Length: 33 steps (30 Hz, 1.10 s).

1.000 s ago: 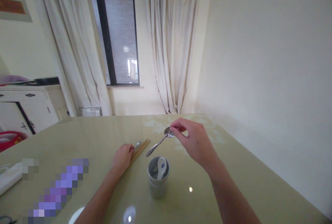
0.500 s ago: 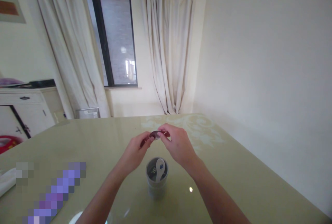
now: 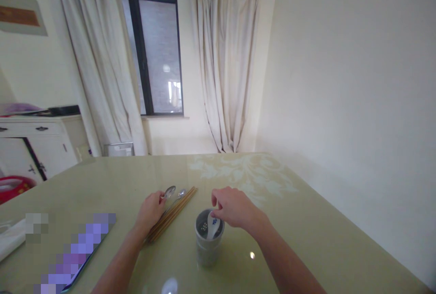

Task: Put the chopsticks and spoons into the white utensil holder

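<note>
A metal spoon [image 3: 170,191] is pinched in my left hand [image 3: 152,210], its bowl pointing up and away. Beside that hand, a bundle of wooden chopsticks [image 3: 173,214] lies slanted on the table, with a second metal spoon [image 3: 181,193] along its left side. A grey cup [image 3: 208,251] stands near the middle, holes showing in its inner bottom. Inside it leans a white ceramic spoon [image 3: 213,227] with a blue mark. My right hand [image 3: 233,206] is at the cup's right rim, fingers curled, thumb tip at the top of the ceramic spoon.
The glossy table [image 3: 306,248] reaches toward the curtains and the right wall. At the left lie a pixelated purple flat object [image 3: 80,253] and a white item [image 3: 13,239]. A white cabinet [image 3: 54,144] and a red basin [image 3: 17,187] are beyond the left edge.
My left hand has moved left and down with the metal spoon, uncovering the chopsticks and second spoon. My right hand has let go of the metal spoon and come down to the cup.
</note>
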{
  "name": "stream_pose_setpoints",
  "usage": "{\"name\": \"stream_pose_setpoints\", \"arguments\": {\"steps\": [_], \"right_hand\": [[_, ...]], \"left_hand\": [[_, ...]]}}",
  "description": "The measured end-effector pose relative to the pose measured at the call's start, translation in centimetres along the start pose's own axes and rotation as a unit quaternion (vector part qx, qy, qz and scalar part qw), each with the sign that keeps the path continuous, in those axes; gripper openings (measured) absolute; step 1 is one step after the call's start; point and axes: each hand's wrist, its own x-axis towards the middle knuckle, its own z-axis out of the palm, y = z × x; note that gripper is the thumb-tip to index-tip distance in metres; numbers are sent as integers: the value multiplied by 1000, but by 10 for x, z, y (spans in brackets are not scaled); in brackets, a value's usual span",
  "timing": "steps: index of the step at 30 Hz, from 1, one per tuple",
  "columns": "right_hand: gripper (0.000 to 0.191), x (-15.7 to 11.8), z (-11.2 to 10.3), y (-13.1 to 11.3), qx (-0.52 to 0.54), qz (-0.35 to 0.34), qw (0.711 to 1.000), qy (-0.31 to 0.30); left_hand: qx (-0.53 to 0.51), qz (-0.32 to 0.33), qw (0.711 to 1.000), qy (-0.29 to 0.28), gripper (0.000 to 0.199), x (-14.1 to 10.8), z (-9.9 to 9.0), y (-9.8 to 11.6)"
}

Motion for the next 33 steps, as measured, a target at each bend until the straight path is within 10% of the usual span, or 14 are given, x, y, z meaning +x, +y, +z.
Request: {"name": "stream_pose_setpoints", "arguments": {"steps": [18,27,33], "right_hand": [[21,-10,-14,-9,-29,-34,998,32],[19,-40,-55,5,26,-42,987,155],[16,-44,-57,-6,110,-83,945,296]], "left_hand": [[22,41,999,8,27,3,4,0],[-280,239,929,51,40,-52,-82,99],[-288,315,904,-11,39,-103,-86,151]]}}
